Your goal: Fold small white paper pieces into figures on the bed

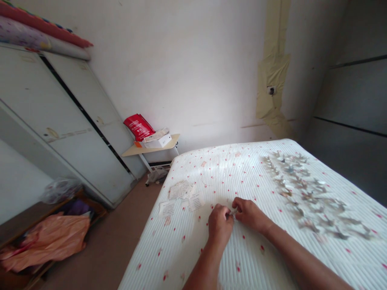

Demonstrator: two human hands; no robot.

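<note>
Close together over the mattress (196, 257), my left hand (220, 221) and my right hand (248, 214) pinch a small folded paper piece (232, 214) between their fingertips. Much of that piece is hidden by the fingers, and its exact shape is too small to make out. Left of my hands lie several printed paper squares (167, 209), some overlapping. Over on the right side stand several small folded paper figures (308, 196), grouped in rough rows; they look like paper cranes, though blurred.
Beyond the mattress's far left corner, a small table (131, 150) bears a red bag (139, 127) and a white box (160, 141). A grey cabinet (69, 141) lines the left side. An orange-pink plastic bag (51, 239) lies in a low open container near the floor.
</note>
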